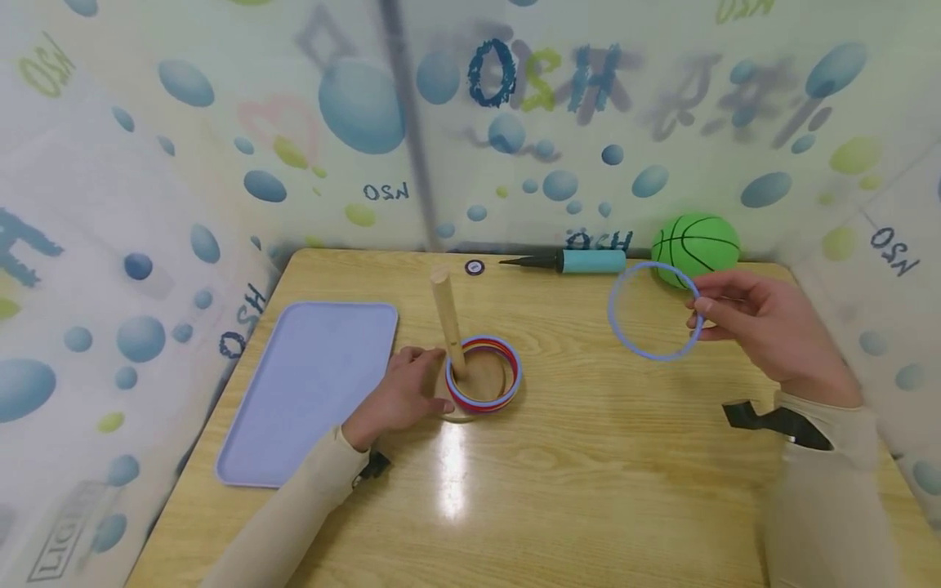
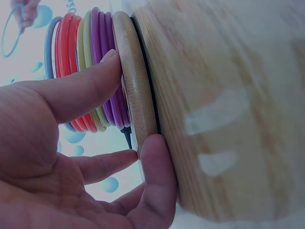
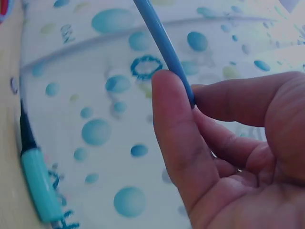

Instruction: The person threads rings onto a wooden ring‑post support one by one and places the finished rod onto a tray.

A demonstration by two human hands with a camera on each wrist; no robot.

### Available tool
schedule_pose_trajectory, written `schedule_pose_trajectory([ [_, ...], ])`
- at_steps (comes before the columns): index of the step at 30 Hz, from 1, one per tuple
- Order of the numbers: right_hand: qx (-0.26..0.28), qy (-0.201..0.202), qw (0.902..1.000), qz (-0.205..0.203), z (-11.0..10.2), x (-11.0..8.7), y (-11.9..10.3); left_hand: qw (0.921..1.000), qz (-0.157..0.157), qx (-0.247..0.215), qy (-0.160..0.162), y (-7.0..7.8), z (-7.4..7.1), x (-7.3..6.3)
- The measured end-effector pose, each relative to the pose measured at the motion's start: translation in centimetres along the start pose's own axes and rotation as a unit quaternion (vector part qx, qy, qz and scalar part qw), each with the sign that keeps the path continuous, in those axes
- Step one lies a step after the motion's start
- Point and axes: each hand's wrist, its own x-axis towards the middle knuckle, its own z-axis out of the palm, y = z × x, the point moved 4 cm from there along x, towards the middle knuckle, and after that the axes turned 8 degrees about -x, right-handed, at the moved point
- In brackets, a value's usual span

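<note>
In the head view, a wooden peg [image 1: 450,327] stands tilted in that view on a round wooden base [image 2: 133,71]. Stacked loosely around the peg are several plastic rings [image 2: 95,38]: purple, yellow-green, red and, on top, blue. My left hand [image 1: 404,388] holds the base by its rim, the thumb by the lowest purple ring and the fingers along the edge. Over the table's right side, my right hand [image 1: 772,327] pinches a single blue ring [image 1: 612,314] between thumb and fingers, raised and apart from the stack.
A light blue-purple tray [image 1: 316,384] lies at the left of the wooden table [image 1: 588,490]. Along the back wall are a small round disc [image 1: 474,267], a teal hand pump [image 1: 592,261] and a green ball [image 1: 694,243]. Patterned sheets enclose the table's back and sides.
</note>
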Motion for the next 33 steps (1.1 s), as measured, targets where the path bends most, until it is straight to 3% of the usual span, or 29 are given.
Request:
schedule_pose_trajectory([
  [6,0.077,-0.030,0.9949,-0.058,3.1,1.1,-2.7,1.0000,0.001,-0.001,0.004,-0.1,-0.1,-0.2],
  [14,0.135,-0.032,0.9859,-0.094,7.4,2.9,-5.2,1.0000,0.004,-0.001,0.003,-0.3,0.2,-0.2],
  [22,0.174,-0.020,0.9805,-0.090,12.4,4.7,-6.2,1.0000,0.001,-0.001,0.001,-0.2,0.2,-0.1],
  [33,0.169,-0.040,0.9827,-0.065,18.0,7.0,-6.2,0.9999,0.009,-0.003,0.009,0.1,-0.1,-0.3],
])
